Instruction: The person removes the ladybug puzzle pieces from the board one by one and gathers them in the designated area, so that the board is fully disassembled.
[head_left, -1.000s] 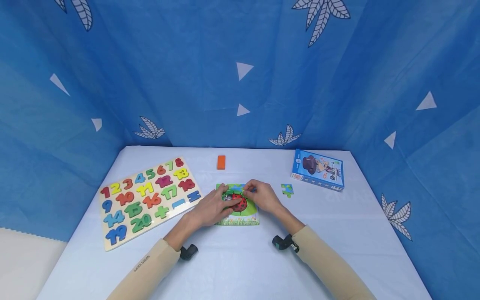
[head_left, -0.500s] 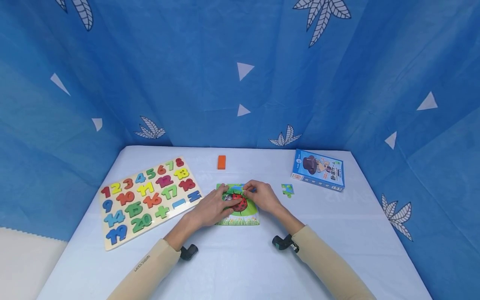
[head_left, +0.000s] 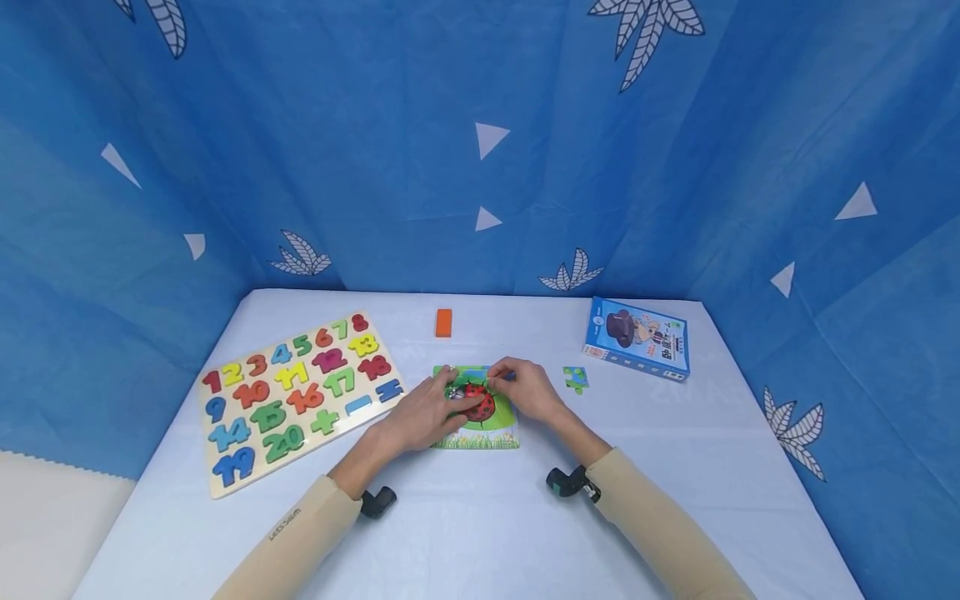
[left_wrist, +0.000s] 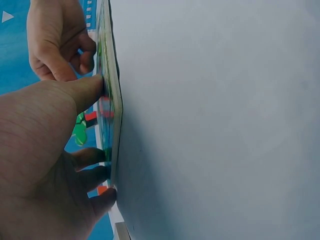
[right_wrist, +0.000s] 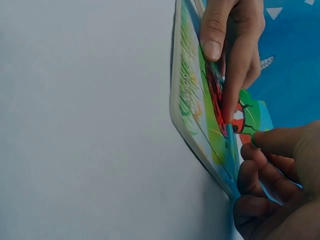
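Observation:
A ladybug puzzle board point(head_left: 491, 442) lies flat at the table's middle. On its left part rests my left hand point(head_left: 420, 414), fingers spread, index fingertip pressing on the red ladybug. In the right wrist view, my right hand point(right_wrist: 280, 185) pinches a green, red and blue puzzle piece point(right_wrist: 256, 114) between thumb and fingers, tilted up from the board beside the left index finger. The head view has my right hand point(head_left: 531, 393) over the board's upper right corner. One loose green and blue piece point(head_left: 576, 378) lies right of the board.
A wooden number board point(head_left: 341, 428) with coloured numerals lies at the left. An orange block point(head_left: 443, 323) sits behind the puzzle. A blue box point(head_left: 637, 339) with a hat picture lies at the back right. Blue curtains point(head_left: 420, 150) stand around the table.

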